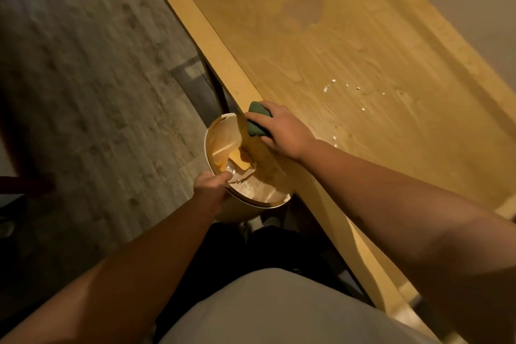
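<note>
A green cloth (255, 123) is gripped by the right hand (282, 131) at the tabletop (349, 45) edge. The bin (223, 137) rim is held by the left hand (210, 190). White crumbs (333, 81) are scattered nearby.

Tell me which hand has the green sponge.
The right hand, gripping the green sponge at the table edge; the left hand grips the bin rim.

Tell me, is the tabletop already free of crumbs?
No, white crumbs lie scattered on the table beyond the right hand and its green sponge.
</note>
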`<state>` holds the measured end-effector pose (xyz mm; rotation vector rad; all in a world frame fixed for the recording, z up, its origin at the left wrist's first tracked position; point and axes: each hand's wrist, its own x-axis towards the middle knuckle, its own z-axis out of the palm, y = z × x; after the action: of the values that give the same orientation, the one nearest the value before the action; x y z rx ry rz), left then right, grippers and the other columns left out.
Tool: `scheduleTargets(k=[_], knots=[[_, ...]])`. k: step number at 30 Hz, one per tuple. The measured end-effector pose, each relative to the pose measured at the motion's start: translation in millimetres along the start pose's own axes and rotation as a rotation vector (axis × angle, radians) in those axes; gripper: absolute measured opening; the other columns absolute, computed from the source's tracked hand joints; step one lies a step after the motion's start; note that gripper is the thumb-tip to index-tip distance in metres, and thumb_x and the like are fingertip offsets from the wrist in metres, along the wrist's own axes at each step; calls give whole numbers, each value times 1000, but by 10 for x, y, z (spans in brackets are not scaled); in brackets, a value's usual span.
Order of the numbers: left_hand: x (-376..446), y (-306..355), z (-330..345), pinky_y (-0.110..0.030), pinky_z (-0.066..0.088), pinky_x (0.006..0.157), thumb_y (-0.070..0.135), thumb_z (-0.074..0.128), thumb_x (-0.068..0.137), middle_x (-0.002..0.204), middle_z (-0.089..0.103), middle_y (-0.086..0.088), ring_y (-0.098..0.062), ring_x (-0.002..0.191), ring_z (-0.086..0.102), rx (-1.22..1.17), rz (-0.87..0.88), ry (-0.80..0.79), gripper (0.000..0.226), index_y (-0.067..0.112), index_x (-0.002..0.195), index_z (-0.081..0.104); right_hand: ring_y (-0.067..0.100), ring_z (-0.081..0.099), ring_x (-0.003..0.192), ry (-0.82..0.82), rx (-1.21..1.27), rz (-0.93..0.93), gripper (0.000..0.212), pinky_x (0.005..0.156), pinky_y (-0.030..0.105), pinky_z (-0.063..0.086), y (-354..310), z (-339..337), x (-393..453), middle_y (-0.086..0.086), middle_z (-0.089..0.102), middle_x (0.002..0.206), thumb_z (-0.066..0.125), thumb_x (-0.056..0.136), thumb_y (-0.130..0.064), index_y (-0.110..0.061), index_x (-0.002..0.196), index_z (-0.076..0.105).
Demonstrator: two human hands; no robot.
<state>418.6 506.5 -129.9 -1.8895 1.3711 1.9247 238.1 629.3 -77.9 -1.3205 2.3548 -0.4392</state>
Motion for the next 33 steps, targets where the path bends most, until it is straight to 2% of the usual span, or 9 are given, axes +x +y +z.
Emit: scheduleTargets(k=[2,4,6,8,13,17,20,23,33], knots=[[-31,-91,28,-60,57,88,3,75,78,105,69,-30,-43,94,70,2,-5,-6,36,-5,112,64,39,40,132,28,35,1,66,108,49,38,45,-73,-170,15,35,152,67,87,-16,-24,147,40],[-98,-143,90,-49,61,77,2,74,80,98,70,-27,-38,84,72,7,15,-8,31,-5,109,64,36,43,131,100,102,25,66,109,49,37,124,-180,-323,15,42,148,71,84,-14,-18,144,44],[-184,-177,158,-30,54,51,1,71,81,79,66,-21,-24,55,67,32,52,-8,20,-3,99,62,31,49,125,221,172,81,61,105,46,41,255,-299,-476,14,51,139,73,80,-13,-13,136,48],[-236,-229,229,-19,39,36,2,70,82,64,56,-15,-14,32,52,63,73,3,16,4,87,55,27,52,119,319,220,219,56,99,41,44,439,-422,-644,10,55,132,71,81,-15,-14,132,48],[-337,-343,338,-16,35,31,-2,68,85,64,56,-14,-10,28,51,50,104,-14,17,3,89,52,24,50,117,430,164,433,46,92,29,36,1013,-577,-1110,9,55,128,70,84,-24,-13,125,52],[-390,-399,345,-18,40,35,-2,68,84,74,63,-17,-13,36,59,25,97,-2,17,5,91,53,30,39,132,438,152,709,55,104,30,30,1342,-413,-1503,12,39,147,68,88,-32,-14,136,47],[-391,-436,339,-19,39,34,-2,69,82,71,63,-15,-13,36,59,1,91,13,19,1,96,56,38,11,148,178,120,848,78,120,46,15,1401,-138,-1668,15,7,163,61,94,-40,-17,155,18],[-379,-462,330,-18,34,32,-1,70,80,66,58,-14,-12,31,52,5,97,30,23,0,99,56,40,-3,150,167,115,835,81,121,49,7,1361,-2,-1635,18,-7,164,55,97,-36,-17,157,5],[-279,-387,314,-20,42,36,-2,69,82,73,62,-15,-13,38,61,-6,119,19,20,7,87,53,37,-2,150,127,56,580,76,122,45,5,853,270,-1314,17,-4,164,54,97,-30,-19,157,9]])
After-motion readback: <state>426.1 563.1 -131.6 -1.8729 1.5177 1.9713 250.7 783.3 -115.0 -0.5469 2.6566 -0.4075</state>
